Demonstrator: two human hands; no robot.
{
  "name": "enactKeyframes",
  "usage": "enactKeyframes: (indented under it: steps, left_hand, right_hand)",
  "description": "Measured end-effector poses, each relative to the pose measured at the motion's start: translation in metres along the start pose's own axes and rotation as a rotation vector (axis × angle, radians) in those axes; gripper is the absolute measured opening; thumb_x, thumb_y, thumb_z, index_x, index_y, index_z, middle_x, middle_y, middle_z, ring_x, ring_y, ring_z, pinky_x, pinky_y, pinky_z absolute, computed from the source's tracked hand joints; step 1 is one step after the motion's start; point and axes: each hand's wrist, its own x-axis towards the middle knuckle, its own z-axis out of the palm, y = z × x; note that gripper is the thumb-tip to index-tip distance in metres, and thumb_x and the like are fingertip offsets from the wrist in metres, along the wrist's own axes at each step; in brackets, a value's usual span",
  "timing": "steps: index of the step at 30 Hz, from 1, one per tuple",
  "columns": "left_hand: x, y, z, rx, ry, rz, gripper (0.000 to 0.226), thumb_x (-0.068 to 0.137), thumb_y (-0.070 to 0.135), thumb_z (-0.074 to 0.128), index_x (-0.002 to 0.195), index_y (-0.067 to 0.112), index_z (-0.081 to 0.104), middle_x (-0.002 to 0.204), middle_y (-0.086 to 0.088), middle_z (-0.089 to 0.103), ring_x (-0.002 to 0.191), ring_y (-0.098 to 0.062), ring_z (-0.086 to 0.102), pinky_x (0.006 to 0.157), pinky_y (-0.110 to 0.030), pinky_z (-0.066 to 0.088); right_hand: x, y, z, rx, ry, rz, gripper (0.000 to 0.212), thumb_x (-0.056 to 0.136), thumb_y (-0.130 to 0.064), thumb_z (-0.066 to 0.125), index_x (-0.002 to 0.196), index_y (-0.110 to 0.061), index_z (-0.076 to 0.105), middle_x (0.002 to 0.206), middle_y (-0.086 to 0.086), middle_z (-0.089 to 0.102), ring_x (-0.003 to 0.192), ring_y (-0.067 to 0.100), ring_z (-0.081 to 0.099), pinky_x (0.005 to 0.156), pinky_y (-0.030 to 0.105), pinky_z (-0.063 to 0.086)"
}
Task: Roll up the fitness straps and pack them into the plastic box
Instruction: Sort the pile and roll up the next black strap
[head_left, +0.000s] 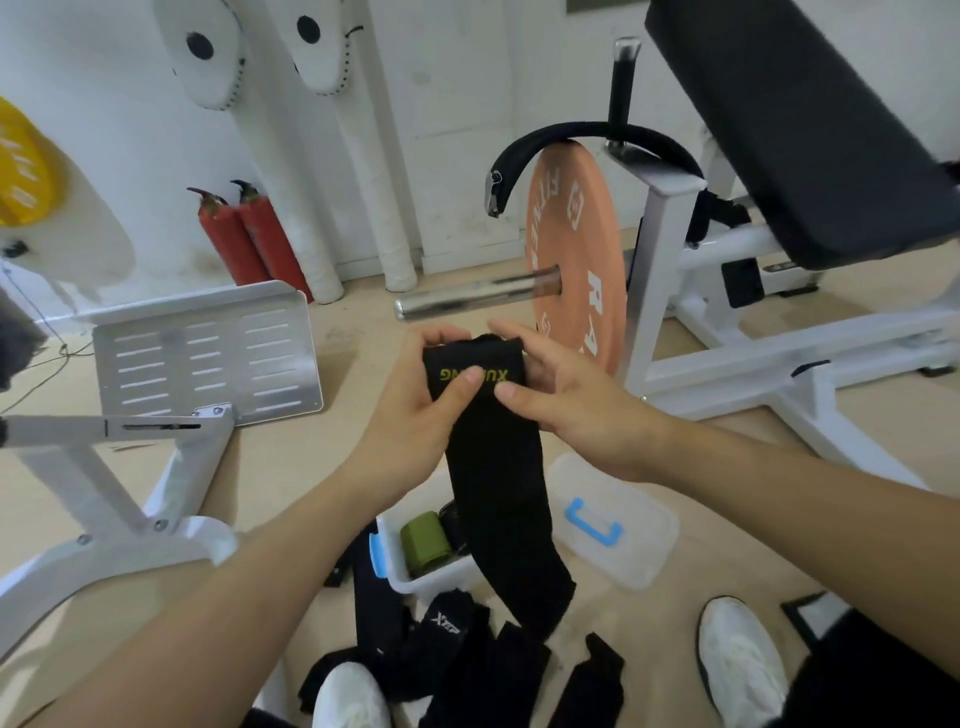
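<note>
While left hand (415, 410) and right hand (576, 410) pinch black strap (493, 467) | thumbs front, fingers (439, 335) behind | tail over plastic box (431, 584)

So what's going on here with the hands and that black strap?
A person pinches the top end of a long black fabric strap with yellow lettering between left hand and right hand, apparently starting a roll. Its tail hangs over an open white plastic box holding a rolled green strap. The translucent lid with a blue handle and several loose black straps lie on the floor.
</note>
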Motion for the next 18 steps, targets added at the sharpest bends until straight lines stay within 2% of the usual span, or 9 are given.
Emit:
enactKeyframes:
  steps: [3, 7, 10, 13, 15, 18]
  left_hand:
    - [-0.001, 0.001, 0.004, -0.014, -0.063, -0.026, 0.028, 0.103, 0.008, 0.052, 0.128, 0.013, 0.04, 0.113, -0.003, 0.056, 0.095, -0.004, 0.064, 0.079, -0.021, 0.056]
    - [-0.002, 0.002, 0.007, 0.023, -0.134, 0.001, 0.031, 0.103, 0.003, 0.05, 0.131, 0.004, 0.036, 0.112, -0.001, 0.053, 0.091, 0.008, 0.062, 0.077, -0.016, 0.054]
    - [0.002, 0.001, 0.003, 0.005, -0.122, 0.009, 0.03, 0.099, 0.011, 0.063, 0.127, 0.013, 0.051, 0.112, 0.0, 0.061, 0.102, -0.01, 0.065, 0.085, -0.027, 0.057]
    - [0.005, 0.001, -0.005, -0.003, -0.106, -0.002, 0.033, 0.089, 0.018, 0.071, 0.119, 0.022, 0.061, 0.111, 0.0, 0.067, 0.109, -0.029, 0.066, 0.091, -0.04, 0.059]
    - [0.005, 0.002, -0.008, 0.025, -0.096, 0.062, 0.031, 0.088, 0.012, 0.074, 0.115, 0.024, 0.063, 0.108, 0.006, 0.067, 0.108, -0.026, 0.066, 0.088, -0.041, 0.059]
    - [0.005, 0.005, -0.009, 0.128, -0.036, 0.206, 0.036, 0.089, 0.0, 0.073, 0.111, 0.027, 0.063, 0.103, 0.021, 0.065, 0.108, -0.015, 0.064, 0.091, -0.033, 0.056]
  right_hand:
    - [0.001, 0.001, -0.001, -0.022, -0.01, -0.019, 0.069, 0.101, 0.002, 0.051, 0.159, -0.023, 0.022, 0.147, -0.001, 0.052, 0.131, 0.0, 0.05, 0.111, 0.021, 0.041]
    - [0.002, 0.003, -0.005, -0.12, 0.017, -0.086, 0.068, 0.097, 0.003, 0.06, 0.154, -0.024, 0.034, 0.14, 0.0, 0.056, 0.129, 0.008, 0.055, 0.107, 0.023, 0.046]
    - [0.001, 0.001, -0.008, -0.137, 0.067, -0.146, 0.054, 0.093, 0.007, 0.063, 0.14, -0.015, 0.054, 0.13, 0.0, 0.063, 0.125, 0.013, 0.059, 0.101, 0.027, 0.052]
    - [0.0, -0.002, -0.01, -0.093, 0.099, -0.159, 0.041, 0.091, 0.008, 0.065, 0.127, -0.01, 0.061, 0.124, 0.01, 0.064, 0.118, 0.022, 0.063, 0.093, 0.034, 0.058]
    - [0.0, -0.004, -0.012, -0.037, 0.106, -0.11, 0.035, 0.091, 0.004, 0.066, 0.122, -0.012, 0.062, 0.126, 0.016, 0.062, 0.111, 0.03, 0.068, 0.086, 0.04, 0.061]
    - [-0.002, -0.01, -0.013, -0.017, 0.072, -0.016, 0.028, 0.096, -0.012, 0.065, 0.123, -0.016, 0.064, 0.126, 0.014, 0.065, 0.109, 0.027, 0.071, 0.083, 0.05, 0.062]
